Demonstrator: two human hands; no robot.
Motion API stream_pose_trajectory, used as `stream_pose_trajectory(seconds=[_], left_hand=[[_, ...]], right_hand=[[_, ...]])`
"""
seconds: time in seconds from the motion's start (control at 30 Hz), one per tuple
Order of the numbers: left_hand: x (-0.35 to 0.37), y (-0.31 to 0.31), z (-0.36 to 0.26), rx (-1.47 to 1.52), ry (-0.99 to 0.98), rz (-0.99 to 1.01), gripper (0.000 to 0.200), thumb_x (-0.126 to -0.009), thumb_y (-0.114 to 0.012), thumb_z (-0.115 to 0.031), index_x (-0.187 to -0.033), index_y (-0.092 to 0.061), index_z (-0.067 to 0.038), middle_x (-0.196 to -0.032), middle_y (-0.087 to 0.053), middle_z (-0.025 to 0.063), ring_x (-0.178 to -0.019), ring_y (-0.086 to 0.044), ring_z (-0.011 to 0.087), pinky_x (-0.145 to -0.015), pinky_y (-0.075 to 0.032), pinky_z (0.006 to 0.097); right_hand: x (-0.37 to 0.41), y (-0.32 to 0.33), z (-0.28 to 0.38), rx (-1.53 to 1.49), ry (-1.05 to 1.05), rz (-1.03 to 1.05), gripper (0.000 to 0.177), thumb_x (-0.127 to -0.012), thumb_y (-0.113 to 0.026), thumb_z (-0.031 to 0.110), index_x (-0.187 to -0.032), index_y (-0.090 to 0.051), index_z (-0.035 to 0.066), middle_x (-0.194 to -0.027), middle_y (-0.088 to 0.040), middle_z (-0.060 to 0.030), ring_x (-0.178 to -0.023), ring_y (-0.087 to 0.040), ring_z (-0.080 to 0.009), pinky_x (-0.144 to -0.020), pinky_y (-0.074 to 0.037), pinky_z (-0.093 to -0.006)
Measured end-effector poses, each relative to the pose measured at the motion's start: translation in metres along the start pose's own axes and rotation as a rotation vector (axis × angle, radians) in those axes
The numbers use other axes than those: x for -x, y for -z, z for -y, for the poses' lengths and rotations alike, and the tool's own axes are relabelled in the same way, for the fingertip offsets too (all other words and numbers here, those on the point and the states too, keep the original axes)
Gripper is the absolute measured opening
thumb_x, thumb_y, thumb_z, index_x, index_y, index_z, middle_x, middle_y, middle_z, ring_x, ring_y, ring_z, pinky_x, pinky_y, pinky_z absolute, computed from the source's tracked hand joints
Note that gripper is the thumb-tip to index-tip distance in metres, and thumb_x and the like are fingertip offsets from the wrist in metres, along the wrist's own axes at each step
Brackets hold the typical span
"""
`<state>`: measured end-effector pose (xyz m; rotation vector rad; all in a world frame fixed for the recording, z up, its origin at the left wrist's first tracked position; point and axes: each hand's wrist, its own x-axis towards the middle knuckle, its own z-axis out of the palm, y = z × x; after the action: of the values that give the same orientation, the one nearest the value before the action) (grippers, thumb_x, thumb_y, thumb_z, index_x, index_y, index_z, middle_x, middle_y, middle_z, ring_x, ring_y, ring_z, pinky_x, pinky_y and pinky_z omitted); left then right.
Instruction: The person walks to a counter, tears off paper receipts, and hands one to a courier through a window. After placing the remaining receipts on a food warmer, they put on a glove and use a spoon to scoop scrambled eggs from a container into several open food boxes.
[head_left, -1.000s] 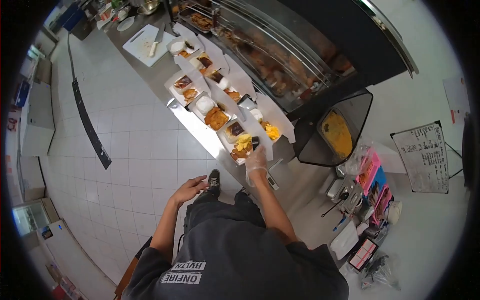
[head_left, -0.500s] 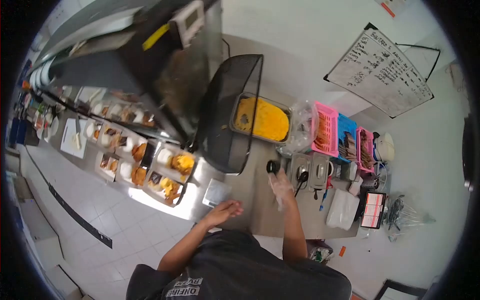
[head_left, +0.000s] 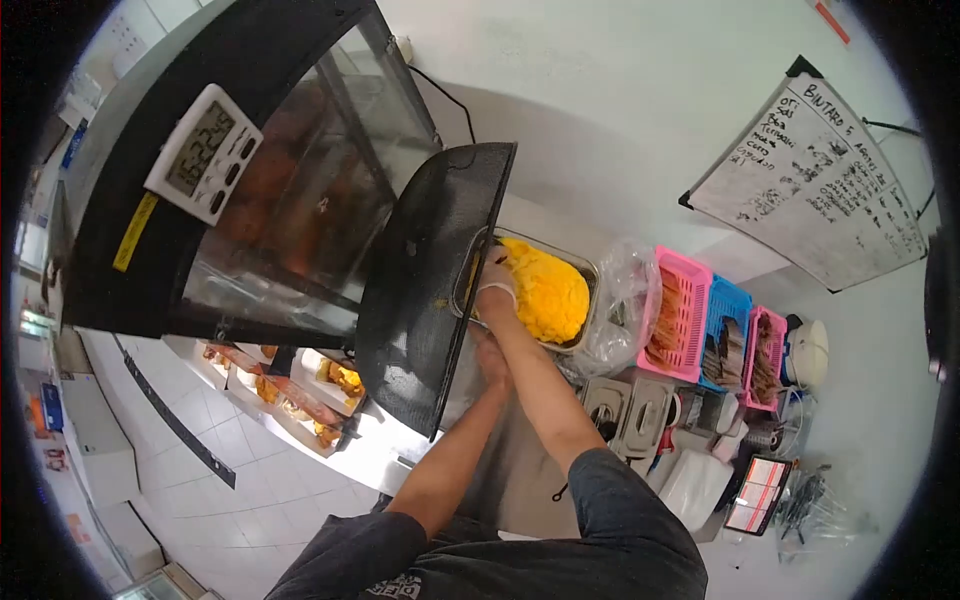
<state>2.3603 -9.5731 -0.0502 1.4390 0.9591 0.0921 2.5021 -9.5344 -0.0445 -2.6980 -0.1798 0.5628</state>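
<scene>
A metal tray (head_left: 591,296) holds a heap of yellow food that looks like scrambled egg (head_left: 548,298). My right hand (head_left: 493,284), in a clear plastic glove, reaches into the tray's left end, beside the heap. Its fingers are closed, with a small dark piece of something showing at them; I cannot tell what it is. Just below, my left hand (head_left: 489,356) is bare and close against the tray's near side, its fingers mostly hidden. A black mesh cover (head_left: 425,260) stands up at the tray's left, its edge overlapping my hands in this view.
Left of the cover stands a glass display warmer (head_left: 330,190) with a timer (head_left: 205,153). Boxed meals (head_left: 335,378) lie below it. To the right are a plastic bag (head_left: 622,305), pink (head_left: 675,310) and blue baskets (head_left: 727,330), lidded metal containers (head_left: 640,415) and a tablet (head_left: 760,495).
My right hand has moved from the lidded containers up and left into the egg tray. My left hand has risen to the tray's near side. The view has shifted closer to the warmer.
</scene>
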Motion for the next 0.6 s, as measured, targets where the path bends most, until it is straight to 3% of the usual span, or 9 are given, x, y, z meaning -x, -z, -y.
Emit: stream_pose_trajectory(seconds=[0.07,0.13,0.2,0.23,0.33,0.4,0.43,0.53,0.6], left_hand=[[-0.036,-0.010,0.055,-0.093,-0.129,-0.016,0.083,-0.093,-0.060,-0.038,-0.149,-0.014,0.003,-0.100,-0.067,0.0213,-0.086,-0.068,0.0349,-0.073,-0.054,0.0408],[-0.039,-0.011,0.059,-0.190,-0.254,-0.034,0.087,-0.092,-0.060,-0.039,-0.148,-0.011,0.006,-0.098,-0.067,0.0222,-0.083,-0.068,0.0352,-0.070,-0.054,0.0411],[-0.009,-0.009,0.008,-0.118,-0.213,-0.139,0.051,-0.082,-0.075,-0.022,-0.117,-0.054,0.008,-0.083,-0.069,0.0174,-0.070,-0.068,0.0265,-0.063,-0.054,0.0397],[-0.010,-0.007,0.009,-0.114,-0.209,-0.145,0.051,-0.082,-0.075,-0.022,-0.117,-0.054,0.008,-0.083,-0.069,0.0174,-0.070,-0.068,0.0265,-0.063,-0.054,0.0397],[-0.015,0.000,0.012,-0.179,-0.281,-0.026,0.031,-0.076,-0.078,-0.016,-0.092,-0.064,0.005,-0.079,-0.067,0.0189,-0.069,-0.067,0.0275,-0.064,-0.053,0.0407],[-0.017,-0.003,0.010,-0.254,-0.522,-0.194,0.022,-0.074,-0.077,-0.012,-0.083,-0.065,0.004,-0.076,-0.067,0.0162,-0.069,-0.067,0.0266,-0.066,-0.052,0.0402],[-0.021,-0.003,0.020,-0.247,-0.516,-0.194,0.022,-0.074,-0.077,-0.012,-0.083,-0.065,0.004,-0.076,-0.067,0.0162,-0.069,-0.067,0.0266,-0.066,-0.052,0.0402],[-0.035,-0.002,0.034,-0.237,-0.454,-0.002,0.026,-0.078,-0.077,-0.020,-0.082,-0.064,0.003,-0.076,-0.068,0.0136,-0.070,-0.067,0.0237,-0.069,-0.052,0.0393],[-0.028,-0.001,0.035,0.049,-0.118,0.108,0.074,-0.083,-0.071,-0.025,-0.141,-0.038,0.007,-0.075,-0.070,0.0148,-0.076,-0.069,0.0212,-0.068,-0.054,0.0340]], right_hand=[[-0.001,-0.001,-0.002,-0.067,-0.032,0.043,0.064,-0.094,-0.054,0.013,-0.141,-0.023,-0.016,-0.114,-0.063,-0.0329,-0.106,-0.067,-0.0337,-0.085,-0.055,-0.0414],[-0.010,-0.021,-0.015,0.572,0.454,0.139,0.057,-0.093,-0.056,0.017,-0.137,-0.039,-0.014,-0.124,-0.059,-0.0311,-0.115,-0.062,-0.0331,-0.094,-0.051,-0.0406],[-0.006,-0.021,-0.021,0.665,0.467,0.112,0.053,-0.092,-0.057,0.019,-0.134,-0.045,-0.011,-0.128,-0.058,-0.0284,-0.119,-0.059,-0.0337,-0.096,-0.049,-0.0404],[-0.005,-0.018,-0.023,0.759,0.479,0.073,0.050,-0.091,-0.058,0.021,-0.132,-0.051,-0.007,-0.133,-0.056,-0.0258,-0.122,-0.057,-0.0343,-0.099,-0.047,-0.0401],[0.006,-0.010,-0.033,0.179,0.244,0.157,0.051,-0.090,-0.058,0.022,-0.135,-0.052,-0.001,-0.128,-0.061,-0.0215,-0.116,-0.061,-0.0347,-0.095,-0.049,-0.0398],[0.051,0.060,0.006,0.344,0.287,0.385,0.047,-0.084,-0.064,0.023,-0.124,-0.060,-0.001,-0.122,-0.063,-0.0224,-0.112,-0.063,-0.0327,-0.092,-0.049,-0.0395],[0.069,0.085,0.020,0.500,0.318,0.610,0.043,-0.077,-0.069,0.024,-0.112,-0.068,0.000,-0.116,-0.066,-0.0234,-0.109,-0.064,-0.0307,-0.089,-0.050,-0.0391],[-0.007,-0.029,-0.062,0.287,0.555,0.191,0.025,-0.086,-0.058,0.020,-0.098,-0.072,0.004,-0.093,-0.071,-0.0208,-0.083,-0.070,-0.0315,-0.068,-0.054,-0.0415],[-0.016,0.017,-0.055,0.302,0.677,0.415,0.016,-0.085,-0.058,0.017,-0.083,-0.067,0.005,-0.080,-0.066,-0.0147,-0.069,-0.064,-0.0267,-0.058,-0.049,-0.0388]])
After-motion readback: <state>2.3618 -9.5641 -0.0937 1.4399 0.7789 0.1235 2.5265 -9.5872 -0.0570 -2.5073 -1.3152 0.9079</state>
